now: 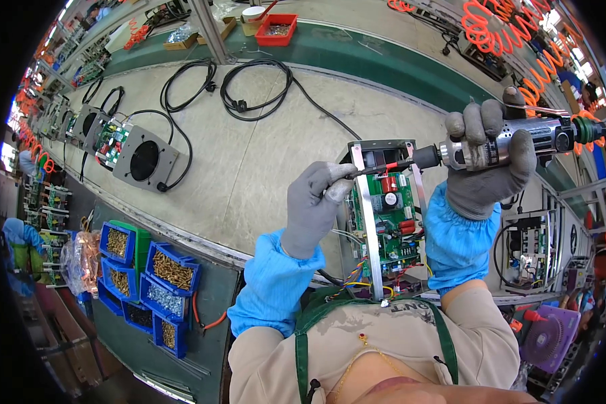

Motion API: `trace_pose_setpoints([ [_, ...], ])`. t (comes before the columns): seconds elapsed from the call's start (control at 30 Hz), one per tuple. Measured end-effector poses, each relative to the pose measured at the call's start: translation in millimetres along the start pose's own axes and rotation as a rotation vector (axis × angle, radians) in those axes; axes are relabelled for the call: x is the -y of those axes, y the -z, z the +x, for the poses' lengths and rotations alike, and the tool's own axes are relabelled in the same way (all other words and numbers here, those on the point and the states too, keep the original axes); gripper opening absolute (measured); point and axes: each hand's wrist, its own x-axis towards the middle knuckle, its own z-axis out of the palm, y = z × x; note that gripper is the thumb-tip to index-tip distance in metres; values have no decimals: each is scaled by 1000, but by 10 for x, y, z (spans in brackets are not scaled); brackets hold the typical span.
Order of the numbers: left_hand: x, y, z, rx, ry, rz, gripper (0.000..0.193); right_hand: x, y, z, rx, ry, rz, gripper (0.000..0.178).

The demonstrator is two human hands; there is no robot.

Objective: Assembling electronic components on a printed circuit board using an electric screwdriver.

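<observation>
My right hand (488, 155) is wrapped round a silver air screwdriver (518, 138), held level with its nose toward the left. From the nose runs a dark bit (400, 163) with a red band. The gloved fingers of my left hand (316, 202) pinch the bit's far end; whether a screw sits there is hidden by the fingers. Below the bit, close to my body, stands an open metal frame (369, 229) holding a green circuit board (396, 225) with red and black components. Coloured wires (360, 273) come out at its near end.
At left are blue bins (173, 271) of screws and small parts. Another grey unit (143, 160) with a round opening stands on the pale bench (249, 168). Black cables (256, 91) lie coiled farther back, near a red tray (276, 30). Orange coiled hoses (495, 27) hang at right.
</observation>
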Motion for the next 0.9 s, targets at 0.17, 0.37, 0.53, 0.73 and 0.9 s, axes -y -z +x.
trace_pose_setpoints([
  [0.17, 36, -48, -17, 8, 40, -116, 28, 6, -27, 0, -17, -27, -29, 51],
  [0.37, 53, -47, -20, -12, 58, -96, 21, 16, -1, -12, -35, -23, -41, 51],
  [0.53, 79, -54, -50, -35, 51, -156, 21, -9, 58, 2, -18, -4, 23, 50],
  [0.73, -16, -19, 24, -4, -37, 100, 21, -21, 101, 5, 49, -2, 32, 49],
  [0.9, 7, -12, 96, 84, -4, 70, 25, -29, 123, 13, 85, -8, 1, 49],
])
